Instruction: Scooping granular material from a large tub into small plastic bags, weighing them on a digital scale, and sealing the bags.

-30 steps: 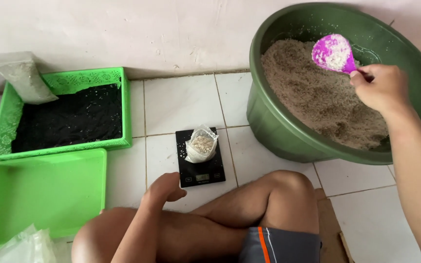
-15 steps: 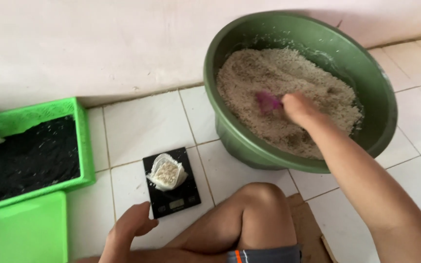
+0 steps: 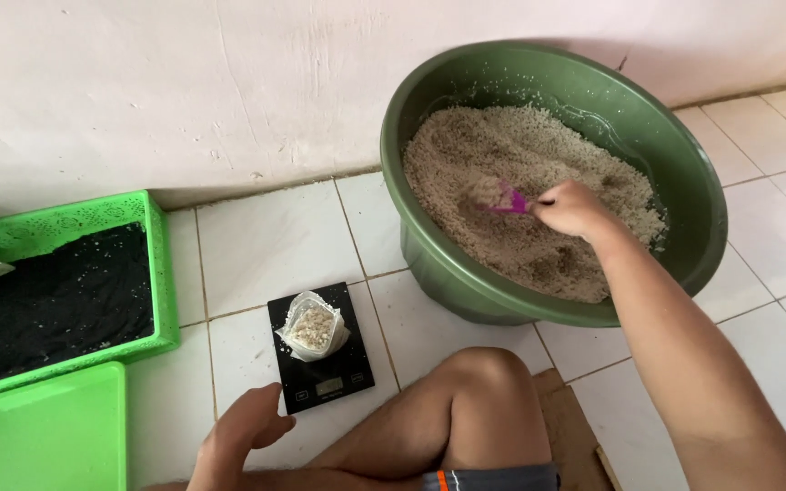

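The right hand [image 3: 573,207] grips a small magenta plastic scoop [image 3: 508,202], its bowl sunk leftward in pale grain filling the round dark-green plastic basin [image 3: 684,173]. The left hand [image 3: 240,438] rests open, near the black digital scale [image 3: 322,361].

1. A home floor used as a small work spot: white floor tiles [image 3: 275,241] meeting a scuffed, pinkish plastered wall [image 3: 184,91].
2. Household plastic gear stands on the floor: a big green basin [image 3: 684,173] of grain, green seedling trays [image 3: 161,273], a black kitchen scale [image 3: 343,373].
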